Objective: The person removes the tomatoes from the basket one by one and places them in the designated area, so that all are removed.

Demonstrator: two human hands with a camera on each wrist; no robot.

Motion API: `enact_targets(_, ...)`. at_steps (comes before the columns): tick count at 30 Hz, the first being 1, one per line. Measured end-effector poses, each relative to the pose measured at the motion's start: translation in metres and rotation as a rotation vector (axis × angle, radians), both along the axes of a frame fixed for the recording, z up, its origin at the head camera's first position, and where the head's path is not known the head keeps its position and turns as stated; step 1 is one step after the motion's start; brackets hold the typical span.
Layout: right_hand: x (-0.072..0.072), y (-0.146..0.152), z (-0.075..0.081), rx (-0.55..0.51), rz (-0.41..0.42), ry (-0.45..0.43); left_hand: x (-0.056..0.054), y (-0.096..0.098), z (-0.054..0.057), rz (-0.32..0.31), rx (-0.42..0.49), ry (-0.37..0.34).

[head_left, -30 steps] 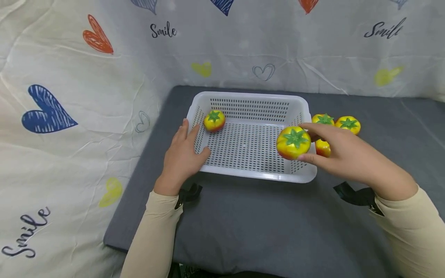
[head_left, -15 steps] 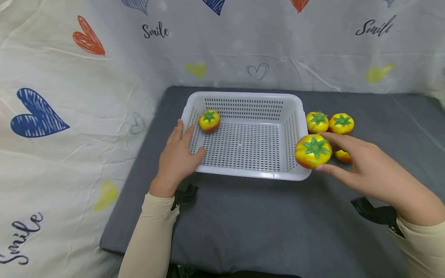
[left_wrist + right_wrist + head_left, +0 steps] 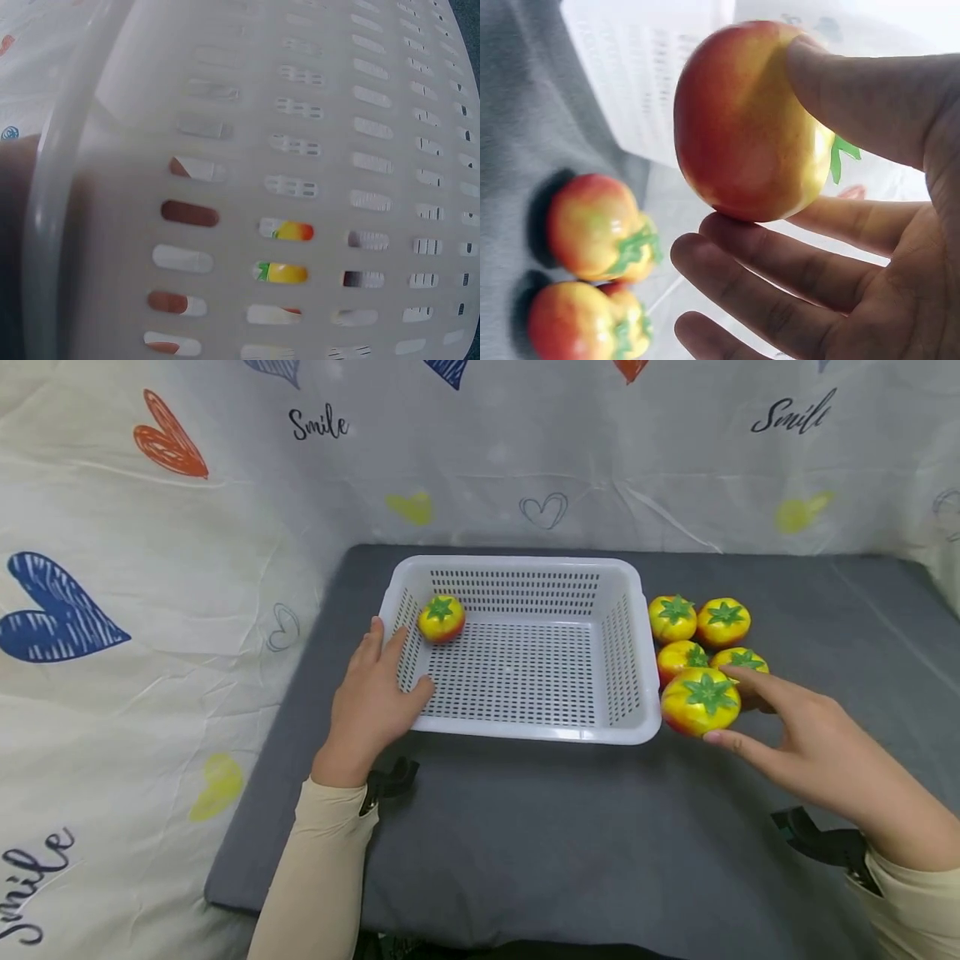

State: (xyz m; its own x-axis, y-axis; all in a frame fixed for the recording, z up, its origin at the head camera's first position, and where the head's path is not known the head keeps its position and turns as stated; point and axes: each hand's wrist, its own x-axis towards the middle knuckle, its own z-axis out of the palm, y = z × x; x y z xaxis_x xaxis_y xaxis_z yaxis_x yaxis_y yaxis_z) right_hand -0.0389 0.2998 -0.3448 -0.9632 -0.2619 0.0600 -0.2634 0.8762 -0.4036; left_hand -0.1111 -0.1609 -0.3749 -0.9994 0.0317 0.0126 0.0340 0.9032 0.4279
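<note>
A white perforated plastic basket (image 3: 525,732) stands on the grey table, with one yellow-red artificial tomato (image 3: 442,619) inside at its left end. My left hand (image 3: 377,697) rests at the basket's left front corner, fingers extended along the left rim and thumb spread over the front rim. In the left wrist view the perforated basket wall (image 3: 247,165) fills most of the picture. Right of the basket, my right hand (image 3: 817,752) pinches another tomato (image 3: 701,703) between thumb and fingertips, its green calyx facing up. The right wrist view shows this tomato (image 3: 742,127) held above the table.
Several more tomatoes (image 3: 723,623) cluster on the table just right of the basket, partly behind the held one. The grey-covered table (image 3: 525,827) extends in front and to the right. A white curtain (image 3: 480,460) printed with hearts and "Smile" hangs behind and at left.
My right hand has moved from above the basket's right end to the right and nearer me, still holding the tomato. The left hand stays at the basket; the whole view has shifted slightly.
</note>
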Motion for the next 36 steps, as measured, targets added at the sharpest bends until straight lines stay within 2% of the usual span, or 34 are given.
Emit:
enact_targets(8, -0.003, 0.006, -0.025, -0.019, -0.023, -0.113, 0.0, -0.003, -0.001, 0.004, 0.005, -0.002)
enact_targets(17, -0.011, 0.008, -0.049, -0.014, -0.007, -0.177, 0.0, -0.003, -0.002, 0.005, 0.006, -0.01)
enact_targets(25, -0.014, 0.006, -0.058, -0.041, 0.019, -0.185, 0.001, -0.003, -0.001, 0.014, 0.008, -0.006)
enact_targets(36, -0.014, 0.003, -0.061, -0.012, 0.022, -0.2, 0.001, -0.001, -0.001, 0.014, 0.013, -0.013)
